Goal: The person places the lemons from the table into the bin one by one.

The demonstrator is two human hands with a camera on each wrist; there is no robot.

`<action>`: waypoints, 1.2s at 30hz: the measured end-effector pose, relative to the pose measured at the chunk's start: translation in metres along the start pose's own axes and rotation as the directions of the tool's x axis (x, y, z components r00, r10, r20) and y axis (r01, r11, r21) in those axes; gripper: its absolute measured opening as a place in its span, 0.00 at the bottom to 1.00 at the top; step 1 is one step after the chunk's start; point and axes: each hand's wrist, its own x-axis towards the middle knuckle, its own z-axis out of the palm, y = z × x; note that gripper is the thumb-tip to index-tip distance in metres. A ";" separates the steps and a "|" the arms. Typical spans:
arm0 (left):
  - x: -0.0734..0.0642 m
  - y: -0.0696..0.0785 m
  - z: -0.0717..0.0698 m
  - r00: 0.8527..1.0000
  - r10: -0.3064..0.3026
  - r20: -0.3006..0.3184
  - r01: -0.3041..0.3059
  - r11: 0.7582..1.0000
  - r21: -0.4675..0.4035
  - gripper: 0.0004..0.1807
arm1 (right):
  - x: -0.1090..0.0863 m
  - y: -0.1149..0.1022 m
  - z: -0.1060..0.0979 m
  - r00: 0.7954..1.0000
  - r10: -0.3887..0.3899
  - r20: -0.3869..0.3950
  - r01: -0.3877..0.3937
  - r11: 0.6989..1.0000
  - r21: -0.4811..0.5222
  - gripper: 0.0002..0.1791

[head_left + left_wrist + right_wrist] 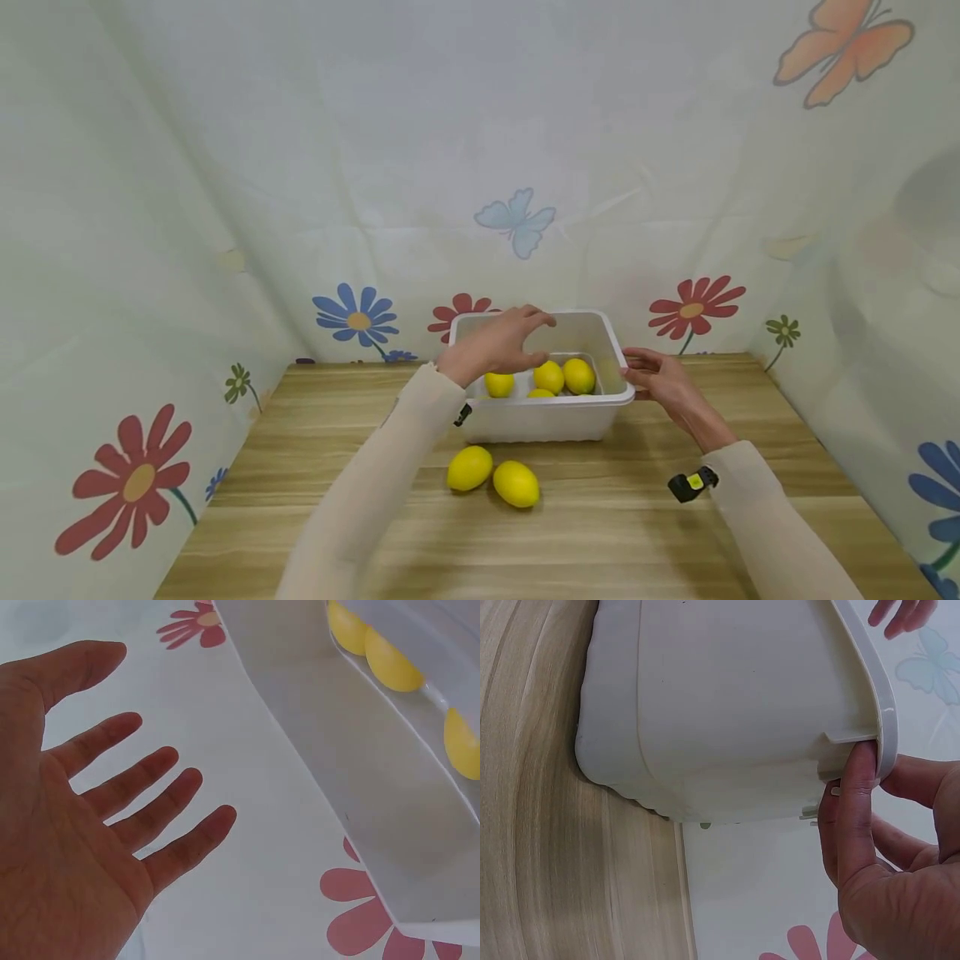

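A white plastic bin (540, 421) stands on the wooden table with several yellow lemons (578, 376) inside. My right hand (663, 385) grips the bin's right rim; in the right wrist view its fingers (857, 810) curl under the rim while the thumb lies over it. Above the bin's left part hovers my left hand (498, 342), holding nothing. The left wrist view shows that hand (82, 817) with fingers spread and straight, apart from the bin wall (360, 765). Two more lemons, one on the left (469, 468) and one on the right (516, 484), lie before the bin.
The wooden table (600, 533) ends against a white curtain (420, 167) printed with flowers and butterflies, which also hangs along both sides. The bin sits near the table's back edge. Each wrist wears a small black device, such as the right one (692, 483).
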 end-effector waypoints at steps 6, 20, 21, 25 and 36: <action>-0.013 0.000 0.002 0.998 0.040 -0.053 -0.039 0.999 0.016 0.33 | -0.001 -0.001 0.000 1.000 -0.005 0.004 0.005 1.000 0.008 0.32; -0.057 0.003 0.005 0.949 0.190 -0.251 -0.169 0.980 0.100 0.31 | -0.001 -0.001 0.000 1.000 -0.016 0.011 0.015 1.000 0.008 0.31; -0.060 0.004 0.006 0.947 0.193 -0.256 -0.172 0.980 0.102 0.31 | -0.001 0.000 0.000 1.000 -0.018 0.010 0.018 1.000 0.008 0.31; -0.071 0.005 0.010 0.940 0.199 -0.276 -0.176 0.978 0.108 0.31 | -0.001 0.000 0.001 1.000 -0.018 0.006 0.018 1.000 0.008 0.31; -0.102 0.006 0.023 0.930 0.203 -0.307 -0.159 0.974 0.164 0.31 | -0.001 0.001 0.000 1.000 -0.016 0.000 0.016 1.000 0.012 0.31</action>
